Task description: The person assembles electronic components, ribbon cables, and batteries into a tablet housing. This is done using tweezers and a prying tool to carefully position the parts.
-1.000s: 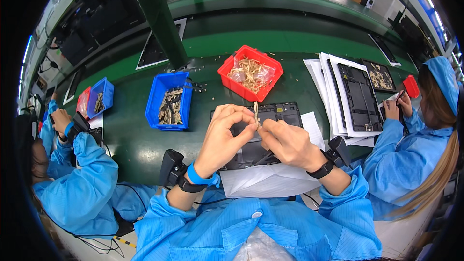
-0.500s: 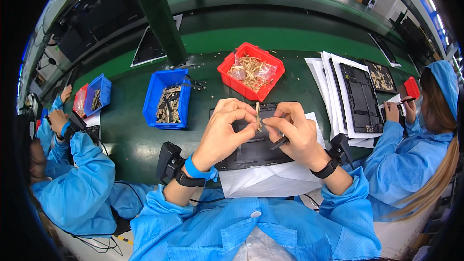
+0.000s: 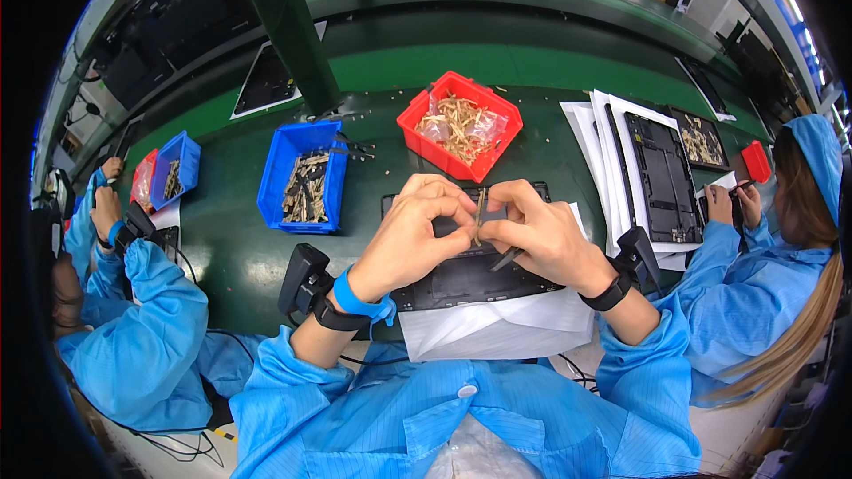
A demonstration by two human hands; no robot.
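Observation:
My left hand (image 3: 415, 238) pinches a thin gold-coloured strip (image 3: 481, 206), which stands upright between thumb and fingers. Close against it, the thumb and forefinger of my right hand (image 3: 543, 235) meet at the strip's right side. A slim dark tool (image 3: 507, 258), its kind unclear, sticks out from under my right fingers. Both hands hover over a black flat panel (image 3: 475, 283), partly hidden by them. Beneath the panel lies a white sheet (image 3: 497, 330).
Beyond my hands sits a red bin (image 3: 426, 153) of gold strips and clear plastic. Left stands a blue bin (image 3: 273, 179) of dark and gold strips, black tweezers-like tools (image 3: 355, 150) at its rim. Right are stacked panels (image 3: 661, 186) with white sheets. Co-workers (image 3: 146, 328) sit on both sides.
My right hand has moved slightly left, and its thumb and forefinger have closed in on the strip. The strip stays in my left hand.

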